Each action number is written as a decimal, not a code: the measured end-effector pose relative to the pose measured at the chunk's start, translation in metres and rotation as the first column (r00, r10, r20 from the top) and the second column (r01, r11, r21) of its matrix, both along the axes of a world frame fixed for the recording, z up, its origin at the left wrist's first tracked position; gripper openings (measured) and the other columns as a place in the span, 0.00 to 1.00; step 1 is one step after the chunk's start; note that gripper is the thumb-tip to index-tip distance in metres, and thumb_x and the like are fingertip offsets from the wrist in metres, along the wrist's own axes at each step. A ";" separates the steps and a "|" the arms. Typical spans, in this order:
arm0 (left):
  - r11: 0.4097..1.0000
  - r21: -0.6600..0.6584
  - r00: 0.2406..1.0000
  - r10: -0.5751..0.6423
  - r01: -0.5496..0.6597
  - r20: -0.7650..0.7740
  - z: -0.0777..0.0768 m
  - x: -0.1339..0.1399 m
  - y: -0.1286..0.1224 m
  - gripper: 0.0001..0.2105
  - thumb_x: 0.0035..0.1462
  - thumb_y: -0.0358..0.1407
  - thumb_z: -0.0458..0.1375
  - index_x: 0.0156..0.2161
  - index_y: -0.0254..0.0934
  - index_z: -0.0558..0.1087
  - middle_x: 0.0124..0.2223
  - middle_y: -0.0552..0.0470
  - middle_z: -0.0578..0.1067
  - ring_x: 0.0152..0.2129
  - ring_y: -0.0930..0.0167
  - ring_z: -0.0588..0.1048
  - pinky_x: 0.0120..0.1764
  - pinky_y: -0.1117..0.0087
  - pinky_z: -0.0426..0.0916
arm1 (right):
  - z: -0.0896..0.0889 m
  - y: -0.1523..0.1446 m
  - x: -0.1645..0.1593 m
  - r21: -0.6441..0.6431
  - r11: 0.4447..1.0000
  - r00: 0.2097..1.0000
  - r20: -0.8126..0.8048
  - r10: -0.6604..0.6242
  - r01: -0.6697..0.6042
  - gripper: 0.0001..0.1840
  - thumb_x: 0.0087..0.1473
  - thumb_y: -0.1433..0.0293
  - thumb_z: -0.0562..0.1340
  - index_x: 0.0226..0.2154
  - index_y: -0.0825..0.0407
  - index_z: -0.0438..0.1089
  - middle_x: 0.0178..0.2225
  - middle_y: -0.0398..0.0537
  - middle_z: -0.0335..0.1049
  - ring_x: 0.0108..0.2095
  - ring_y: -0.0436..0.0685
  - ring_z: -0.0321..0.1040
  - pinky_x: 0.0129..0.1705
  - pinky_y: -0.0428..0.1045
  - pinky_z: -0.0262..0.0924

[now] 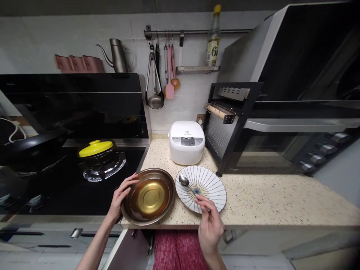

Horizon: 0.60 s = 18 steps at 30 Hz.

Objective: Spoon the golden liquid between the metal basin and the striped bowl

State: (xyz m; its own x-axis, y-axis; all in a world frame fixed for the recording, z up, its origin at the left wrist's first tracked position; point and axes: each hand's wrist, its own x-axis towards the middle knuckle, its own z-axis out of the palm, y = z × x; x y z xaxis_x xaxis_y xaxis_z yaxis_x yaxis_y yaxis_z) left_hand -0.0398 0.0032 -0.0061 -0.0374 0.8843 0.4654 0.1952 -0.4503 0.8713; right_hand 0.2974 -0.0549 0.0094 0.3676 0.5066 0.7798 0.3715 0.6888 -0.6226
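At the front edge of the counter sits a wide metal bowl (152,197) with clear brownish-gold liquid in it. My left hand (121,197) holds the bowl's left side, its fingers over the rim. Just to the right lies a round white plate (215,187) with dark lines radiating from a blue centre. Above this plate, my right hand (209,221) pinches the handle of a metal spoon (183,180) between thumb and fingers. The spoon's bowl end points up and left over the plate; I cannot tell whether it touches.
A white rice cooker (186,144) stands behind the plate. On the left hob (64,187) is a pot with a yellow lid (97,148). An oven (281,150) on the right borders the counter (270,198). Utensils (155,99) hang from a wall rail.
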 end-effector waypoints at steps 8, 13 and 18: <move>0.999 0.030 1.000 -0.013 0.012 0.020 0.004 0.001 0.000 0.17 0.64 0.45 0.58 0.47 0.39 0.84 0.64 0.42 0.75 0.68 0.49 0.64 0.73 0.44 0.50 | 0.008 0.004 0.014 0.131 0.991 0.964 0.261 -0.060 0.027 0.12 0.67 0.78 0.57 0.42 0.49 0.74 0.37 0.50 0.81 0.40 0.57 0.79 0.40 0.54 0.76; 0.999 0.038 0.999 -0.029 0.028 0.018 0.003 0.000 0.001 0.17 0.65 0.45 0.58 0.48 0.39 0.83 0.64 0.42 0.74 0.68 0.50 0.64 0.73 0.44 0.50 | 0.004 0.008 0.021 0.217 0.976 0.911 0.406 -0.072 -0.020 0.15 0.64 0.81 0.58 0.44 0.48 0.75 0.38 0.50 0.80 0.40 0.58 0.78 0.39 0.55 0.75; 0.999 0.046 1.000 -0.025 0.024 0.019 0.004 0.001 0.001 0.17 0.65 0.45 0.58 0.49 0.38 0.83 0.65 0.42 0.74 0.68 0.50 0.65 0.73 0.45 0.51 | 0.005 0.008 0.023 0.228 0.973 0.893 0.447 -0.062 -0.047 0.16 0.63 0.81 0.58 0.45 0.48 0.76 0.38 0.51 0.81 0.40 0.59 0.79 0.39 0.57 0.74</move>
State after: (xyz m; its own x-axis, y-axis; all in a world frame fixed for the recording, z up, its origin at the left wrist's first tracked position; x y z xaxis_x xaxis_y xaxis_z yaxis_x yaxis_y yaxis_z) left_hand -0.0384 0.0045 -0.0019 -0.0250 0.8629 0.5047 0.1667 -0.4942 0.8532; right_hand 0.3208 -0.0466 0.0141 -0.0452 0.2954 0.9543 0.5787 0.7864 -0.2160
